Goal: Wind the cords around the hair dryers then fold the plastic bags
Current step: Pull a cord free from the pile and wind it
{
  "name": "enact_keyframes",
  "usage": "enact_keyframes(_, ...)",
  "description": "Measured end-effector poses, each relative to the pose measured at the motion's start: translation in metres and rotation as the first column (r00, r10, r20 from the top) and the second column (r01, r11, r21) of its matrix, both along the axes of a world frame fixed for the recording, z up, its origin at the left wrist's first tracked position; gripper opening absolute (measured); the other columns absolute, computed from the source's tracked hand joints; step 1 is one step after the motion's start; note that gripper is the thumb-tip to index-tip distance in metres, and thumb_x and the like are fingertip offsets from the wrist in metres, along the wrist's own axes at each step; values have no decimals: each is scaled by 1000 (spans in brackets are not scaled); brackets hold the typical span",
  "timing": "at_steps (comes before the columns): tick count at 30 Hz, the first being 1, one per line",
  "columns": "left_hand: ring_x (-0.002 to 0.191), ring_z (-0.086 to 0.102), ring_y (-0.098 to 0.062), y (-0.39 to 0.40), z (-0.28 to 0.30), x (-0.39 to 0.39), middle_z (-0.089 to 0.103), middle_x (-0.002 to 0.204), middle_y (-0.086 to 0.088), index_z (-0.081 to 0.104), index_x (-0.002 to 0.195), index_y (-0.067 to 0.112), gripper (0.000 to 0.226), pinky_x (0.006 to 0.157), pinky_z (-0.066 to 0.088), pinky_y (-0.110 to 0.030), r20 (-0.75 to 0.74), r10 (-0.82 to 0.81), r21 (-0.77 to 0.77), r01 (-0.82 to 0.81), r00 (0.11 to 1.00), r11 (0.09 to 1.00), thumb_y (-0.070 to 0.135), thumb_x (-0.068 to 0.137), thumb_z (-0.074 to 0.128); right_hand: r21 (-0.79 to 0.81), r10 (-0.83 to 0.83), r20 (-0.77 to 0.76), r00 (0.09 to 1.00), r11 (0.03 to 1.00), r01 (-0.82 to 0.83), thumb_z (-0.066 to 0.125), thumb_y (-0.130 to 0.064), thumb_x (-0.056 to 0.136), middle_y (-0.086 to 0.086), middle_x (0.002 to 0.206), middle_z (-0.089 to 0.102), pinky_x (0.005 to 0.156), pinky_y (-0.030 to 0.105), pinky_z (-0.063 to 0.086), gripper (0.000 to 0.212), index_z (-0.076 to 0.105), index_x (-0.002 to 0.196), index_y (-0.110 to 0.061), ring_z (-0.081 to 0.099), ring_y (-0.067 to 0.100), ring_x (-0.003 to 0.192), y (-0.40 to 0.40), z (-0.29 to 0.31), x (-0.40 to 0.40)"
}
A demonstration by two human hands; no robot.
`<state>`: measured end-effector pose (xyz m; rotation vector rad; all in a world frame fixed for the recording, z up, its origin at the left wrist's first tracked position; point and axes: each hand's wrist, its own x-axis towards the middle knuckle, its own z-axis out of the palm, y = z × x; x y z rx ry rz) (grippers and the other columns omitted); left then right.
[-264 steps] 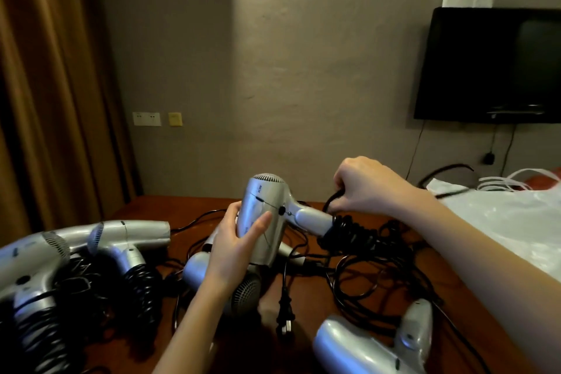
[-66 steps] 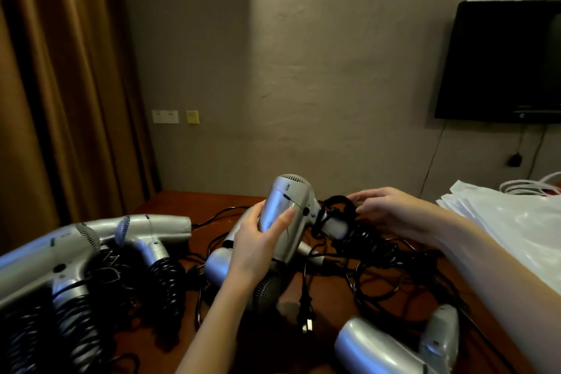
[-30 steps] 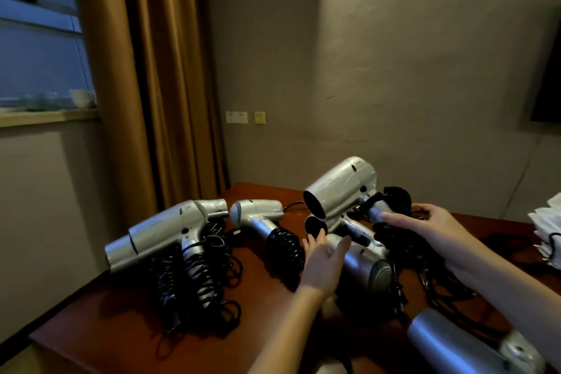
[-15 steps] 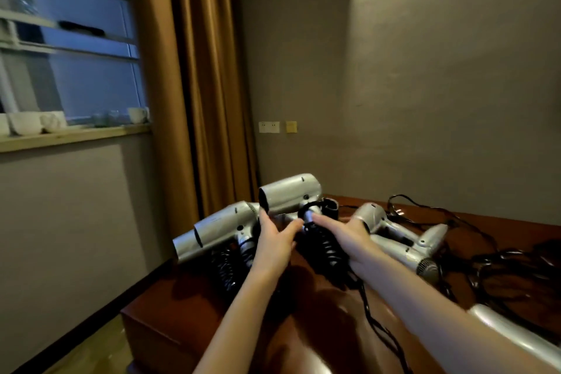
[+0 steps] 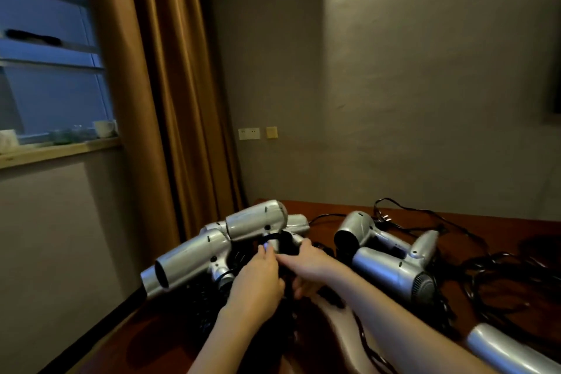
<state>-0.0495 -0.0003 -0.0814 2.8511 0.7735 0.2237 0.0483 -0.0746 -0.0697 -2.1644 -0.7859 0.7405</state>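
Observation:
A silver hair dryer (image 5: 258, 219) with black cord wound round its handle sits on top of the group at the table's left end. My left hand (image 5: 258, 279) pinches the cord (image 5: 283, 244) at that handle. My right hand (image 5: 306, 264) grips the wound handle from the right. Two more wound dryers lie beside it, one in front (image 5: 188, 258) and one behind (image 5: 299, 221). To the right lie two dryers (image 5: 358, 228) (image 5: 394, 272) with loose cords (image 5: 501, 279). Another dryer (image 5: 510, 352) shows at the bottom right. No plastic bags are in view.
The dark wooden table (image 5: 303, 206) ends at its left edge just beyond the wound dryers. A brown curtain (image 5: 158, 100) and a window sill (image 5: 60, 149) with cups stand to the left. Wall sockets (image 5: 249, 133) are behind the table.
The view swung left, away from the bags and television. Both hands carried the wound dryer left and set it against the group; the left hand moved from its body to the cord at the handle.

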Motion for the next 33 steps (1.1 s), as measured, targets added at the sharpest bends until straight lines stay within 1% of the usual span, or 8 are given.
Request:
enact_keyframes(3, 140, 32, -26, -8, -2, 3, 32, 153, -13, 10, 155, 5, 70, 111, 29, -29, -2, 33, 61, -33, 999, 998, 33, 101, 45, -60, 132, 129, 983, 990, -125, 46, -34, 98, 18, 98, 72, 63, 29, 55, 47, 40, 129, 0, 70, 26, 77, -24, 27, 11)
enact_keyframes(7, 143, 23, -26, -36, -3, 12, 25, 154, -9, 36, 146, 15, 56, 112, 30, -32, 108, 28, 76, -36, 994, 996, 42, 99, 46, -43, 126, 262, 957, 992, -119, 42, -14, 97, 9, 83, 69, 51, 24, 47, 17, 51, 110, -10, 64, 15, 62, -75, 35, 42)
enact_keyframes(13, 147, 14, -32, -72, -9, 33, 15, 162, -9, 37, 146, 22, 58, 119, 21, -40, 141, 5, 63, -14, 990, 998, 47, 96, 49, 97, -45, 497, 867, 995, -4, 43, 6, 83, -2, 92, 71, 78, 21, 49, 38, 69, 91, -21, 65, 13, 93, -146, 15, 81)
enact_keyframes(18, 144, 19, -20, -104, -9, 57, 30, 155, 1, 37, 146, 23, 57, 119, 21, -34, 169, -149, 80, 137, 974, 987, 49, 97, 46, -205, 134, 649, 749, 979, 3, 48, 1, 84, 0, 128, 56, 97, 38, 43, 46, 64, 119, -25, 47, 23, 123, -180, 3, 114)
enact_keyframes(23, 125, 48, -15, -131, 2, 108, 56, 134, 3, 49, 136, 23, 50, 106, 40, -34, 206, -309, -85, 332, 928, 939, 46, 93, 54, -428, 282, 690, 666, 901, 62, 51, -5, 92, -5, 155, 22, 113, 52, 27, 65, 28, 148, -29, 13, 22, 145, -185, -12, 132)
enact_keyframes(25, 110, 59, -17, -137, 4, 130, 65, 120, 2, 52, 129, 20, 47, 97, 47, -38, 143, -320, -142, 339, 937, 930, 46, 90, 57, -431, 269, 717, 643, 896, 106, 52, -6, 94, -2, 157, 19, 116, 55, 16, 65, 25, 149, -25, 10, 22, 147, -184, -13, 141)
enact_keyframes(29, 111, 59, -23, -139, 2, 158, 67, 116, -3, 53, 123, 17, 46, 109, 35, -48, -75, -306, -118, 297, 949, 948, 48, 89, 57, -500, 379, 772, 510, 858, 119, 53, -7, 93, 7, 143, 33, 116, 51, 15, 45, 40, 135, -15, 30, 25, 135, -184, -11, 155)
enact_keyframes(33, 113, 58, -26, -134, 3, 171, 66, 114, -3, 56, 110, 18, 40, 109, 31, -53, -93, -296, -140, 282, 951, 949, 50, 86, 62, -480, 425, 805, 414, 877, 33, 52, -8, 92, 4, 136, 35, 117, 56, 12, 37, 49, 126, -21, 38, 24, 128, -191, 12, 162)
